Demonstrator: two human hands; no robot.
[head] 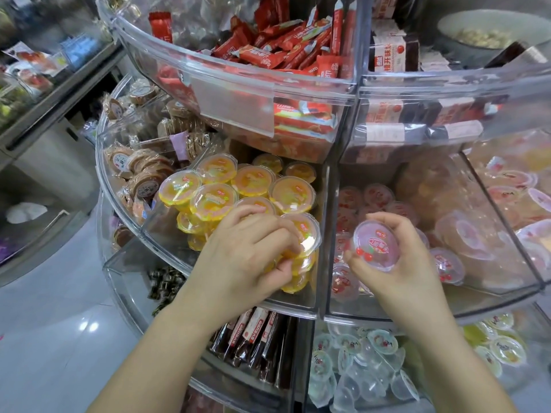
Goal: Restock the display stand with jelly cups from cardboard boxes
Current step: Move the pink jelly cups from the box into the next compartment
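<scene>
Pink cup [376, 245] in R hand [396, 251]; L hand [247, 248] grips orange cup [304, 234].

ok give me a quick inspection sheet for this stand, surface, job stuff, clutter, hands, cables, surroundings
surface: clear plastic tiered display stand, split into compartments
job's things: orange jelly cups heaped in the middle-tier left compartment; pink cherry-label jelly cups in the compartment to its right; no cardboard boxes in view
clutter: red snack packets on top tier, round brown biscuits at left, clear jelly cups below
grippers: left hand grips an orange cup; right hand holds one pink cup
cables: nothing seen
surroundings: glossy pale floor, grey cabinet at left
</scene>
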